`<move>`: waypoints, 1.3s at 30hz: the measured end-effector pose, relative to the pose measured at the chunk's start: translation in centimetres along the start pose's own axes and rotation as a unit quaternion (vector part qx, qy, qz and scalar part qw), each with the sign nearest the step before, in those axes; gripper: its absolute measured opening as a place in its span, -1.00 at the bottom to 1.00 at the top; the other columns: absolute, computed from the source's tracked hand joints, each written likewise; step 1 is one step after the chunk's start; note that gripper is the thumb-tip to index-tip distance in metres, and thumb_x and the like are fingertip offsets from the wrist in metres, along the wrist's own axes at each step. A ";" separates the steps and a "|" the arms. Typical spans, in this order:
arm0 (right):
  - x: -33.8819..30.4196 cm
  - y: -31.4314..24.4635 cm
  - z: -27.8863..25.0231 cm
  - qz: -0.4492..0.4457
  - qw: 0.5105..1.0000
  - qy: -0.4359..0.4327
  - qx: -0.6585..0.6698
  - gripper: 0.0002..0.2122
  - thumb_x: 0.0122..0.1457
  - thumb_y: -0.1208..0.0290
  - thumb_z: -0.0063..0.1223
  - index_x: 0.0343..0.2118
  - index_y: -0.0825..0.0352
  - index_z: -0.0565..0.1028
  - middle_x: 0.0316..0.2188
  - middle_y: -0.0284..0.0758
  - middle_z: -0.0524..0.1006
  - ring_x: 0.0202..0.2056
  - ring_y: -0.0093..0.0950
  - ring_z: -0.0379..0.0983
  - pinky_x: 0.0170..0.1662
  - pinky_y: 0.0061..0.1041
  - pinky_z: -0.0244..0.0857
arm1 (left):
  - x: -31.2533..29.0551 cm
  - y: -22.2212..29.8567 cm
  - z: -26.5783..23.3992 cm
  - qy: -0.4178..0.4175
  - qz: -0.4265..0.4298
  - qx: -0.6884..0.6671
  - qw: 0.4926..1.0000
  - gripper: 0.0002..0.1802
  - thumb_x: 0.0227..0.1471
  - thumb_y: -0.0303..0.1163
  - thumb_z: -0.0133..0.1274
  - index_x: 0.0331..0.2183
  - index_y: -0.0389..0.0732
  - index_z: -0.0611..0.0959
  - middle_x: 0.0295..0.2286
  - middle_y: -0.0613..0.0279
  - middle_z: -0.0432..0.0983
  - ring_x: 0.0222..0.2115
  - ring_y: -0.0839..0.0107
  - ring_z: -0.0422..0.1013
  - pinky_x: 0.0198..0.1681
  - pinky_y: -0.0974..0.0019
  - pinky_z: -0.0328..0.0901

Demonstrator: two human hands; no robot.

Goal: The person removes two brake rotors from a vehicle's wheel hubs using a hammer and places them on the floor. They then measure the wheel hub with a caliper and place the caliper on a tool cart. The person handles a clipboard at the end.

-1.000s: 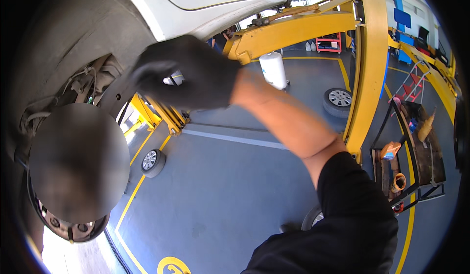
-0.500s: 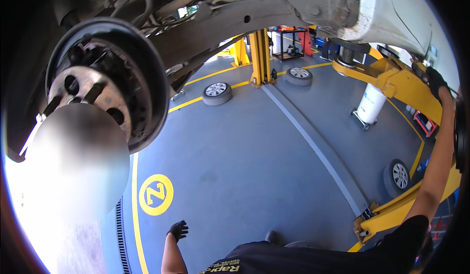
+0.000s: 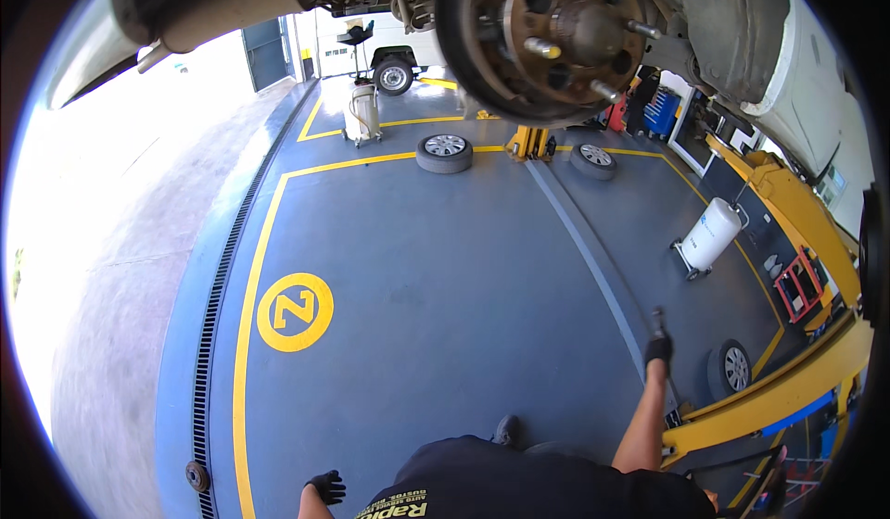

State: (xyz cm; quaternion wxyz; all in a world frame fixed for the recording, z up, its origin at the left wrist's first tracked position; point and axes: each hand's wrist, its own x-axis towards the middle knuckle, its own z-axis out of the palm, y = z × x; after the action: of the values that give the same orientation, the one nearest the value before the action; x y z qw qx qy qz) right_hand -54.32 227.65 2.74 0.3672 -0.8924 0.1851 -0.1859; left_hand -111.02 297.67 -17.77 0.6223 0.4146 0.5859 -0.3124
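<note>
My right hand [image 3: 658, 348], in a black glove, is closed around a short dark hand tool [image 3: 659, 319]. Its upper end sticks up beyond my fingers, and its exact kind is too small to tell. Low at the left, my gloved left hand [image 3: 327, 487] hangs with its fingers apart and holds nothing. Overhead, beyond both hands, is a raised vehicle's bare rusty wheel hub [image 3: 582, 35]. Several studs stick out of it, and a round dark backing plate [image 3: 464, 46] sits behind it.
A yellow lift arm [image 3: 788, 190] reaches under the vehicle at right. Wheels [image 3: 445, 152] [image 3: 593, 160] [image 3: 732, 369] lie or lean around the bay. A white wheeled tank [image 3: 710, 234] stands right. A rusty round disc [image 3: 197, 475] lies by the floor drain [image 3: 215, 310].
My right hand has come away from the yellow lift arm, down and leftward, with the tool now in it. My view has turned left; the hub now appears at upper centre.
</note>
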 end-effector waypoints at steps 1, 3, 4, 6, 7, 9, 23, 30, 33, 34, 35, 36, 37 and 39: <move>-4.6 0.4 3.6 0.002 0.985 -0.115 -0.128 -0.65 0.38 0.16 -0.14 -0.08 0.31 0.58 -0.09 -0.01 0.60 -0.01 -0.04 0.53 -0.07 -0.17 0.41 | 0.4 -2.9 -3.0 -0.020 -0.019 0.001 1.000 -0.43 0.24 0.18 -0.12 0.09 0.01 0.47 0.04 0.05 0.51 -0.03 0.00 0.46 0.03 -0.21 0.34; -13.5 -0.6 10.6 -0.007 0.918 -0.291 -0.270 -0.55 0.36 -0.01 -0.16 -0.06 0.28 0.60 -0.04 -0.07 0.59 0.02 -0.03 0.50 0.02 -0.09 0.40 | 1.2 -6.3 -8.9 0.033 -0.022 -0.110 0.993 -0.48 0.25 0.15 -0.17 0.08 0.08 0.48 0.05 0.12 0.49 0.04 0.06 0.39 0.11 -0.26 0.25; -17.9 -1.4 13.1 -0.029 0.893 -0.340 -0.294 -0.42 0.33 -0.15 -0.23 -0.16 0.35 0.61 -0.17 -0.11 0.66 -0.09 -0.06 0.58 -0.07 -0.07 0.42 | 1.2 -7.8 -11.4 0.062 -0.025 -0.165 0.984 -0.50 0.26 0.14 -0.20 0.07 0.12 0.49 0.06 0.15 0.48 0.08 0.09 0.36 0.14 -0.28 0.21; -24.7 -4.1 16.8 0.166 0.752 -0.555 -0.315 -0.29 0.16 -0.46 -0.20 -0.43 0.26 0.57 -0.57 -0.31 0.50 -0.53 -0.36 0.44 -0.33 -0.21 0.37 | 0.7 -8.0 -15.3 0.101 0.051 -0.243 0.964 -0.53 0.27 0.13 -0.19 0.04 0.12 0.52 0.02 0.23 0.50 0.04 0.16 0.38 0.09 -0.18 0.23; -28.0 -4.9 17.1 0.194 0.759 -0.572 -0.244 -0.39 0.18 -0.37 -0.10 -0.45 0.22 0.53 -0.64 -0.35 0.40 -0.58 -0.40 0.32 -0.41 -0.27 0.28 | 0.0 -7.1 -16.7 0.114 0.109 -0.276 0.948 -0.55 0.27 0.12 -0.19 0.02 0.12 0.53 0.01 0.27 0.51 0.02 0.20 0.39 0.06 -0.14 0.24; -31.1 -8.4 18.4 0.095 0.654 -0.660 -0.357 -0.47 0.19 -0.27 -0.07 -0.46 0.21 0.52 -0.64 -0.37 0.41 -0.60 -0.41 0.32 -0.43 -0.28 0.27 | -2.3 -4.6 -17.5 0.120 0.210 -0.321 0.916 -0.57 0.28 0.10 -0.18 -0.01 0.12 0.56 -0.02 0.34 0.54 -0.02 0.28 0.41 0.01 -0.04 0.25; -38.3 -42.4 43.1 -0.062 0.513 -0.640 -0.569 -0.69 0.19 0.02 0.10 -0.50 0.17 0.52 -0.65 -0.43 0.42 -0.61 -0.52 0.33 -0.50 -0.42 0.27 | 14.2 -5.8 -25.0 0.078 0.029 -0.546 0.834 -0.55 0.24 0.21 -0.27 -0.06 0.22 0.52 -0.30 0.36 0.49 -0.28 0.37 0.41 -0.21 0.15 0.27; -44.1 -60.5 58.6 -0.047 0.576 -0.674 -0.460 -0.77 0.22 0.13 0.08 -0.44 0.17 0.46 -0.65 -0.49 0.35 -0.63 -0.56 0.27 -0.52 -0.41 0.30 | 11.6 -7.1 -28.2 0.029 -0.182 -0.514 0.838 -0.46 0.17 0.23 -0.15 0.01 0.11 0.45 -0.09 0.27 0.46 -0.07 0.09 0.37 -0.07 -0.22 0.20; -44.4 -66.5 65.1 -0.054 0.572 -0.692 -0.436 -0.80 0.24 0.17 0.08 -0.42 0.17 0.47 -0.65 -0.49 0.36 -0.65 -0.56 0.28 -0.54 -0.43 0.32 | 12.9 2.4 -34.5 0.015 -0.147 -0.504 0.851 -0.45 0.17 0.23 -0.15 0.02 0.10 0.45 -0.05 0.26 0.45 -0.04 0.07 0.36 -0.05 -0.23 0.20; -44.4 -68.0 67.5 -0.044 0.576 -0.693 -0.431 -0.80 0.24 0.18 0.08 -0.42 0.17 0.47 -0.65 -0.49 0.36 -0.66 -0.56 0.27 -0.55 -0.43 0.32 | 13.7 5.8 -36.9 0.013 -0.133 -0.499 0.856 -0.45 0.17 0.23 -0.15 0.03 0.10 0.45 -0.04 0.26 0.45 -0.03 0.07 0.36 -0.05 -0.23 0.20; -44.5 -69.1 70.0 -0.033 0.579 -0.695 -0.425 -0.80 0.25 0.18 0.08 -0.41 0.17 0.48 -0.65 -0.49 0.37 -0.66 -0.56 0.27 -0.55 -0.43 0.31 | 14.5 9.1 -39.6 0.014 -0.121 -0.494 0.861 -0.44 0.17 0.23 -0.14 0.03 0.10 0.44 -0.03 0.25 0.45 -0.02 0.06 0.36 -0.04 -0.23 0.20; -44.3 -70.1 72.3 -0.021 0.586 -0.687 -0.429 -0.80 0.25 0.18 0.08 -0.42 0.17 0.47 -0.65 -0.49 0.36 -0.66 -0.56 0.27 -0.55 -0.43 0.31 | 15.4 12.6 -42.3 0.016 -0.107 -0.488 0.866 -0.44 0.16 0.22 -0.14 0.04 0.09 0.44 -0.02 0.25 0.45 -0.01 0.06 0.35 -0.04 -0.23 0.20; -43.9 -70.8 74.3 -0.009 0.592 -0.679 -0.434 -0.79 0.25 0.17 0.07 -0.43 0.18 0.47 -0.65 -0.49 0.36 -0.66 -0.56 0.27 -0.55 -0.42 0.31 | 16.3 16.1 -45.3 0.020 -0.091 -0.482 0.871 -0.44 0.16 0.22 -0.14 0.04 0.09 0.44 -0.01 0.24 0.44 0.01 0.06 0.35 -0.03 -0.23 0.20; -43.6 -71.6 77.7 0.029 0.616 -0.662 -0.425 -0.77 0.26 0.17 0.06 -0.45 0.18 0.47 -0.66 -0.49 0.35 -0.66 -0.56 0.26 -0.55 -0.40 0.31 | 17.9 23.9 -52.5 0.041 -0.055 -0.470 0.880 -0.43 0.16 0.22 -0.13 0.05 0.08 0.43 0.01 0.23 0.44 0.03 0.05 0.35 -0.03 -0.24 0.20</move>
State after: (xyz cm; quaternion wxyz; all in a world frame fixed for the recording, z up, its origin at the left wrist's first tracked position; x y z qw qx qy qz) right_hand -41.73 340.96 -5.30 -0.0252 -0.8236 -0.0239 0.5660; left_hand -112.69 356.72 -30.32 0.7013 0.0530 0.7107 -0.0162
